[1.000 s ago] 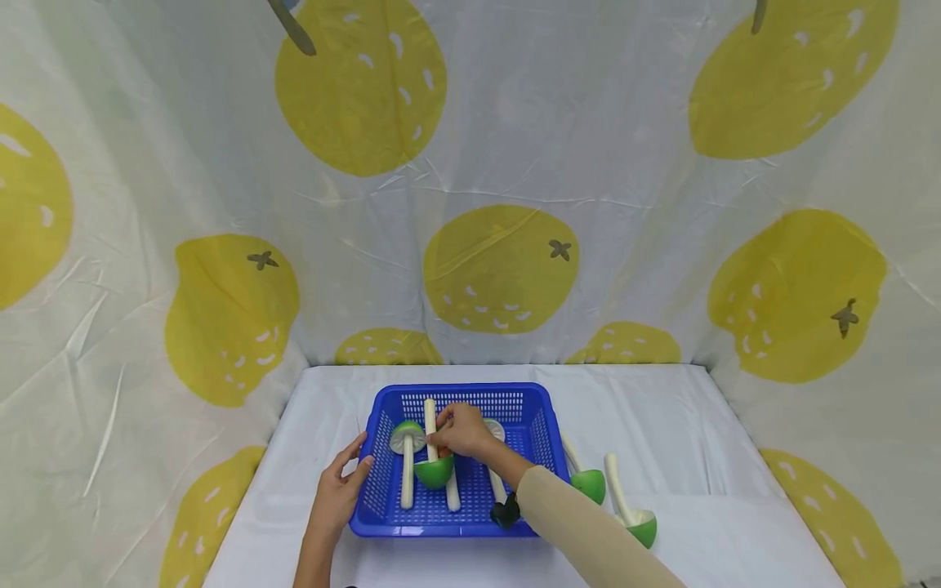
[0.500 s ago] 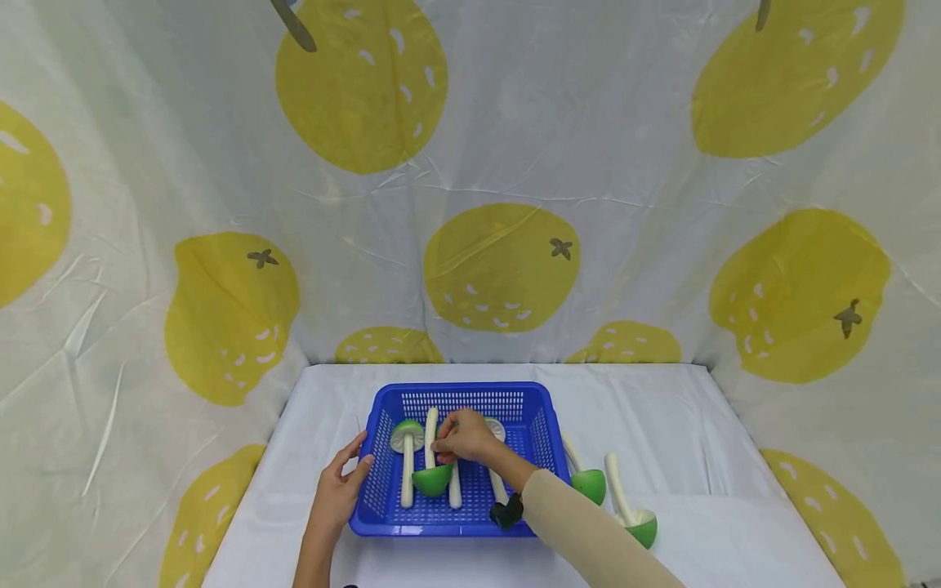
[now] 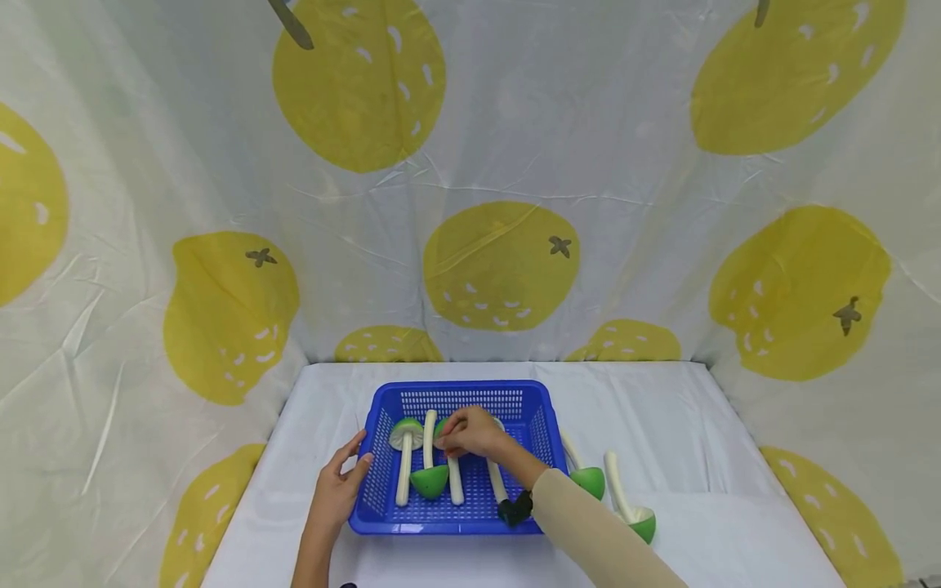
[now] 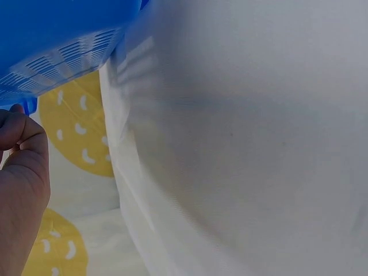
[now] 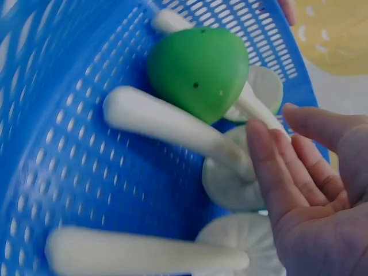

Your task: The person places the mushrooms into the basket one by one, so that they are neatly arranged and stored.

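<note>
Green-capped mushroom [image 3: 430, 479] lowered, lying in blue basket [image 3: 441, 527], three others [image 3: 405, 467] alongside

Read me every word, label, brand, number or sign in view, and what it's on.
None can be read in any view.
Blue slotted plastic basket: no lettering visible.
Green-capped, white-stemmed mushroom-shaped pieces: none visible.
White cloth backdrop printed with yellow fruit: pictures only.
Small black item at the right wrist: too small to tell.
</note>
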